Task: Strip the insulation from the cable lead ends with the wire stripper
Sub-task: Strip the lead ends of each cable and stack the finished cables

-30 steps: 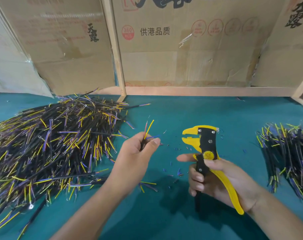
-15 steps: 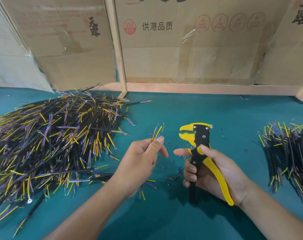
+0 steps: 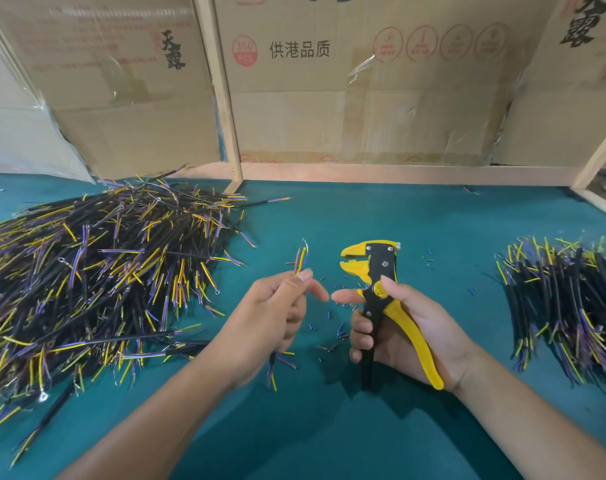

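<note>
The left hand (image 3: 273, 313) pinches 1 short cable (image 3: 300, 260) between thumb and forefinger, its thin coloured lead ends fanning upward just above the fingertips while the black sheathed tail hangs out below the palm. The right hand (image 3: 403, 327) is wrapped around the handles of the yellow and black wire stripper (image 3: 381, 292), thumb on the pivot, jaws parted and facing the leads, near them but not touching. Both are held over the teal table (image 3: 363, 216).

These leads look light and limp; I'd guess they bend away if pushed into the jaws, so the grip belongs close behind the tips, about where the fingers sit now, feeding 1 lead at a time. The fine strands under the insulation probably nick easily.

A big cable pile (image 3: 97, 278) lies to the left, a smaller heap (image 3: 564, 306) to the right, and insulation bits (image 3: 329, 327) are scattered between the hands.
</note>
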Demonstrator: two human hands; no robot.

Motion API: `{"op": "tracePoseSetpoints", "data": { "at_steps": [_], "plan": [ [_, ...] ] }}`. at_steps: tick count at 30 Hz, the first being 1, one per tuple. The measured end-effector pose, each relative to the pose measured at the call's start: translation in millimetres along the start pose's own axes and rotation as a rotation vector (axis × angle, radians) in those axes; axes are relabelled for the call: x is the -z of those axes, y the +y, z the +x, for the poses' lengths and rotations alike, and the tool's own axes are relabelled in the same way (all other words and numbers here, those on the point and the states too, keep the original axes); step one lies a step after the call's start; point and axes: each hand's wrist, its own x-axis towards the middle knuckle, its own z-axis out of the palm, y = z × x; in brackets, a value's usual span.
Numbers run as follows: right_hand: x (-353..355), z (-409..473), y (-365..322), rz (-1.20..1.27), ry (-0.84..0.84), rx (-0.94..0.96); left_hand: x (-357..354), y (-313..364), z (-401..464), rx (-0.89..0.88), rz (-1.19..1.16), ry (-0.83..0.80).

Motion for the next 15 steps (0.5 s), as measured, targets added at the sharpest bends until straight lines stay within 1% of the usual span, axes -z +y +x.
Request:
{"op": "tracePoseSetpoints", "data": {
  "at_steps": [2,4,7,9,10,12,14,15],
  "plan": [
    [-1,0,-1,0.005,0.025,0.002,-2,-1,2,0.008,-0.084,0.002],
    [-1,0,-1,0.027,0.042,0.004,-7,0,4,0.031,-0.219,-0.018],
    [-4,2,-1,0.032,0.057,-0.001,-21,5,6,0.150,-0.465,-0.135],
    [-8,1,-2,0.014,0.017,0.002,-37,8,7,0.222,-0.465,-0.179],
    [-10,1,-4,0.046,-0.007,0.007,-47,11,10,0.244,-0.447,-0.173],
    [-8,3,-5,0.178,0.016,0.020,-71,22,17,0.262,-0.442,-0.111],
    [-7,4,-9,0.156,0.099,0.073,-91,40,29,0.212,-0.443,-0.043],
    [-6,6,-7,0.151,0.115,0.100,-100,50,37,0.171,-0.448,-0.019]
  ]
}}
